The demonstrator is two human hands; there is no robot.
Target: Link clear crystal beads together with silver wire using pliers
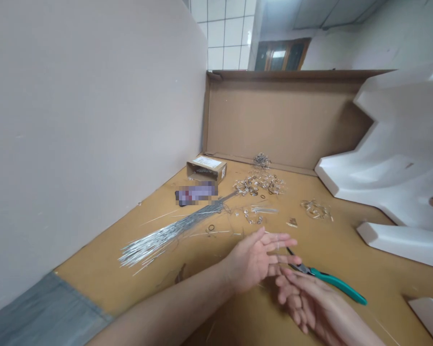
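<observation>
My left hand is stretched out, palm showing, with its fingers extended and apart. Something thin and pale, perhaps a bit of wire, shows between its fingers, though too faintly to be sure. Just below and to the right, my right hand has its thumb and forefinger close together against the left fingertips; what they pinch is too small to make out. Pliers with green handles lie on the table behind the right hand, jaws towards the left fingers. Left of the hands lies a bundle of straight metal wires.
Loose small metal rings and wire pieces are heaped at the back, with another cluster to the right. An opened small carton stands near the left wall. White foam blocks and a cardboard panel border the table.
</observation>
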